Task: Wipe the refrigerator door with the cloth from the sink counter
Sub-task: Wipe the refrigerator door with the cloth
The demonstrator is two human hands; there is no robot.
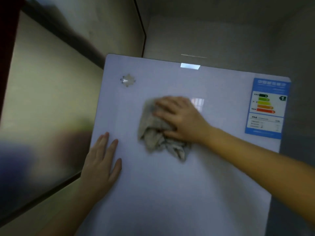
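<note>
**Wiping a fridge door – mid-swipe tips**

Starting on the left: the left hand [102, 160] lies flat on the refrigerator door [170, 193] near its left edge, fingers straight and close together, thumb out to the side. I reckon that's a good brace, it stops the door swinging under pressure.

Up and to the right there's a small emblem [128, 80]; that corner looks worth a pass with a folded edge.

In the middle of the upper door sits the cloth [158, 138], bunched up, with a loose tail hanging below. The right hand [180, 120] presses it against the panel, fingers laid out flat on top and slightly apart – not gripping it.

My take: spread the cloth flatter so more of it touches, then work in overlapping strokes. Go easy near the energy label [267, 108] on the far right, since its edges could lift.
</note>
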